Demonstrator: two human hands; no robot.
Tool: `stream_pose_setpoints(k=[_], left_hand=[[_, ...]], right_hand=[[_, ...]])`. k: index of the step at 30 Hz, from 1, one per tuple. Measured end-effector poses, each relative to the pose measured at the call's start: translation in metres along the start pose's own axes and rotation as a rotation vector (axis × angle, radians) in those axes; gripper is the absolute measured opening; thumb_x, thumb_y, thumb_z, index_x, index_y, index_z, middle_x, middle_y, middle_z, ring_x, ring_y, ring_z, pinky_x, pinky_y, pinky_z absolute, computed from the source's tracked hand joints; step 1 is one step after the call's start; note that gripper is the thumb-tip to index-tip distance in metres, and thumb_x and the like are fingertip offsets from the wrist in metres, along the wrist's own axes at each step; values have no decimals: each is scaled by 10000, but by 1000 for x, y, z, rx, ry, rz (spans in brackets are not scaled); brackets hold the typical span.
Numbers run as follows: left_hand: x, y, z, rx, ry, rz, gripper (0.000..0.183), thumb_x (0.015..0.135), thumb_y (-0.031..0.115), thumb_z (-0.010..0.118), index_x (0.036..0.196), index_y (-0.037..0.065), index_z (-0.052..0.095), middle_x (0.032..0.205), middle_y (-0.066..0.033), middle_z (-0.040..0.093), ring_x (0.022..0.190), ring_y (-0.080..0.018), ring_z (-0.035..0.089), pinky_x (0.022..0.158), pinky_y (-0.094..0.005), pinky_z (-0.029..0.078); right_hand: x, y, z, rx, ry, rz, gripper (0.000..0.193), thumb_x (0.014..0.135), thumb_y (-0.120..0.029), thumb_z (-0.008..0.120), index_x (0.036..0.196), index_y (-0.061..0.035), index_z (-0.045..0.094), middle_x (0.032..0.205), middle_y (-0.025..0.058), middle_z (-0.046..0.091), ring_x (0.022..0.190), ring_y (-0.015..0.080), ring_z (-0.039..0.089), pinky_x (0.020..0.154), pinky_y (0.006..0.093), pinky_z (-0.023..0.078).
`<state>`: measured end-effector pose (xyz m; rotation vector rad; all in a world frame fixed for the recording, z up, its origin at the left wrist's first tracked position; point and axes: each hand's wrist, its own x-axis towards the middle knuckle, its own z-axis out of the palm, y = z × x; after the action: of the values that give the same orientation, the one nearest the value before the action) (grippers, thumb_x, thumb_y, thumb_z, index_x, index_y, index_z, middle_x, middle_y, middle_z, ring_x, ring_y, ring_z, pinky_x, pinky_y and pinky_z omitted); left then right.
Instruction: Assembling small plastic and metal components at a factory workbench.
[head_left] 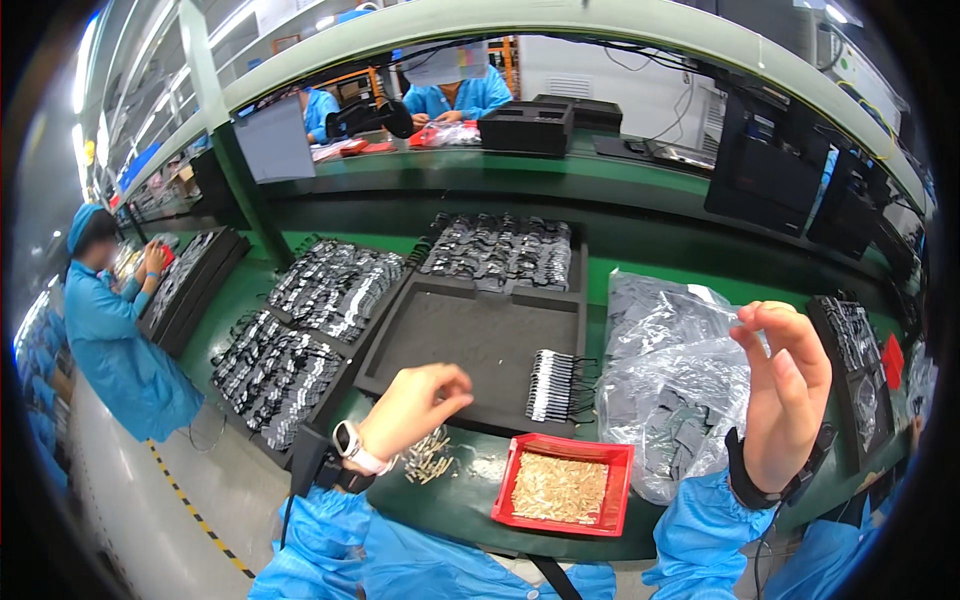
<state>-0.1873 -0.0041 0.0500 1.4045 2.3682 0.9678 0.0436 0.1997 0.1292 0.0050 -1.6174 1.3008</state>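
Observation:
My left hand [412,405] hovers over the near left edge of a black foam tray [440,335], its fingers loosely curled and nothing visible in them. Raised above a clear plastic bag [640,400] of dark flat pieces, my right hand [790,380] has its fingers bent and thumb apart; I see nothing held. In the tray's right part stands a row of slim silver parts with black leads [550,385]. A red bin [622,490] of small brass-coloured pieces [560,488] sits at the near edge. Similar loose pieces [428,460] lie beside my left wrist.
More foam trays filled with silver parts on black leads stand at the left [330,290] and behind [500,250]. A green post [245,180] rises at the left. Dark monitors [770,160] hang at the right. Co-workers in blue [125,330] work at the left and across the bench.

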Motion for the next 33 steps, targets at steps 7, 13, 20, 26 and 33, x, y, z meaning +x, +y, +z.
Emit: stream_pose_setpoints(k=[7,13,20,26,33], left_hand=[[-71,-59,17,256,-66,-167,155,679,92,632,821,32,632,747,-133,634,739,-290,617,653,-363,485],[-73,-53,29,367,130,-120,183,691,135,673,795,2,601,782,-144,617,740,-301,608,652,-367,477],[-64,-69,31,110,68,-211,170,686,99,667,797,-16,609,727,-137,642,690,-243,640,622,-304,495],[-64,-68,17,18,58,-249,134,706,52,630,806,-36,618,715,-129,653,671,-191,651,620,-275,503],[-60,-47,-21,-46,101,-193,125,747,95,631,823,-5,637,717,-81,643,679,-137,617,637,-259,490]], right_hand=[[-4,-2,7,5,-26,8,306,747,-166,513,966,43,563,992,139,539,942,218,506,873,357,372],[-8,-2,12,16,-36,6,303,744,-174,516,953,36,574,982,141,545,919,212,512,865,358,378],[-10,-5,15,23,-63,10,296,745,-171,521,948,38,573,981,136,545,920,207,510,864,351,378],[-11,-9,17,29,-53,-15,287,745,-169,524,938,37,575,972,134,547,919,206,511,867,346,374],[-10,-9,14,-24,-37,-11,283,746,-169,526,934,36,575,966,132,549,916,203,513,854,337,382]])
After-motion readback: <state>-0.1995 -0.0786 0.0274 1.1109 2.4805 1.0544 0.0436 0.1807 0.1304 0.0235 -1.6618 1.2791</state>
